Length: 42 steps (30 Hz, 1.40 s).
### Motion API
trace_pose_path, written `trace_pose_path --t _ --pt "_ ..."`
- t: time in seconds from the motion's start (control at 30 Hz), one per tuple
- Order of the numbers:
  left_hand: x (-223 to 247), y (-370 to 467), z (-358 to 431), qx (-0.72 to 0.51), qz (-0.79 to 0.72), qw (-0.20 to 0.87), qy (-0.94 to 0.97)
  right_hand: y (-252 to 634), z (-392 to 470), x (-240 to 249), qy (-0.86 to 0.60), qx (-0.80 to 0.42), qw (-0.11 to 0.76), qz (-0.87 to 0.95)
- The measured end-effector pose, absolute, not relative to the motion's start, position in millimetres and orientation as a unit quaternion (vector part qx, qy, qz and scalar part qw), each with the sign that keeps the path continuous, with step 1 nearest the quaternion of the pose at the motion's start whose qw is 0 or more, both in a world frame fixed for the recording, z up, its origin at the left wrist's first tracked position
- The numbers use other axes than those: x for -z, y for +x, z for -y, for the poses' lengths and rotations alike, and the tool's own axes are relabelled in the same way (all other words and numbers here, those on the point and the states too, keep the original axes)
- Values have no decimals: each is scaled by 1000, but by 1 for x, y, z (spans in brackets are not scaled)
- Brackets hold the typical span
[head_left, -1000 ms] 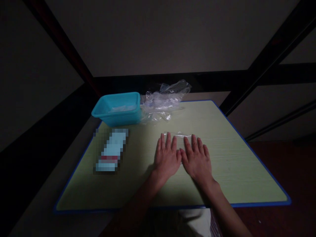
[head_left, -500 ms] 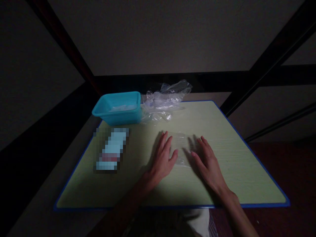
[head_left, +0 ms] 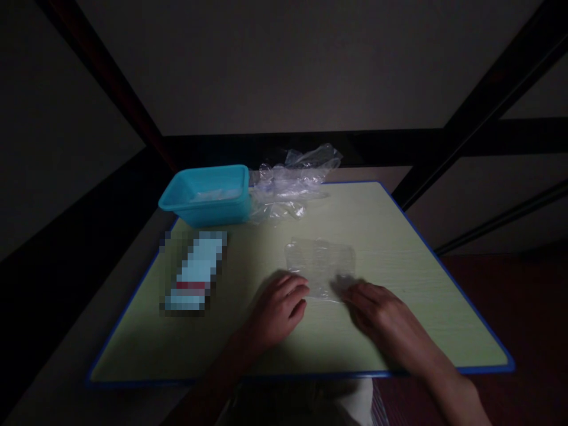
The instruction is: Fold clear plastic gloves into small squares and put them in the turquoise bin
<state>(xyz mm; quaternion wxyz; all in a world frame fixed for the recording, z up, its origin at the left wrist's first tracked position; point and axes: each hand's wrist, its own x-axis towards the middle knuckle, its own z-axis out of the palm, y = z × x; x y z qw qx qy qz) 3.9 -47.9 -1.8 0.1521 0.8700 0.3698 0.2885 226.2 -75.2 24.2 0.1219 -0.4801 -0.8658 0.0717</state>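
Note:
A clear, flat plastic bag (head_left: pixel 323 263) lies on the table in front of me, faint creases catching the light. At its lower left corner is my left hand (head_left: pixel 279 307), fingers loosely bent and a gap showing between thumb and forefinger. My right hand (head_left: pixel 384 316) is at the lower right corner, its fingers drawn together on the bag's edge; the thumb is mostly hidden beneath them.
A turquoise plastic basket (head_left: pixel 206 207) with pale, clear material inside stands at the back left. Beside it is a crumpled heap of clear plastic (head_left: pixel 293 183). A blurred-out phone-like object (head_left: pixel 197 272) lies to the left. The table (head_left: pixel 421 307) has a blue rim.
Both hands have moved back toward me from the bag's sides to its near corners, and their fingers have curled in. More of the bag now shows. The view has shifted slightly.

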Motion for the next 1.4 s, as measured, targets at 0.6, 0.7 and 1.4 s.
trace_pose_path --t 0.6,0.7,1.4 --pt "3 5 45 -319 -396 154 847 237 76 -15 -509 -97 333 788" --pt "2 3 43 -351 -412 168 824 237 77 -24 -511 -116 365 769" --pt "-97 -8 29 -421 -463 533 571 235 75 -75 -573 -268 510 583"
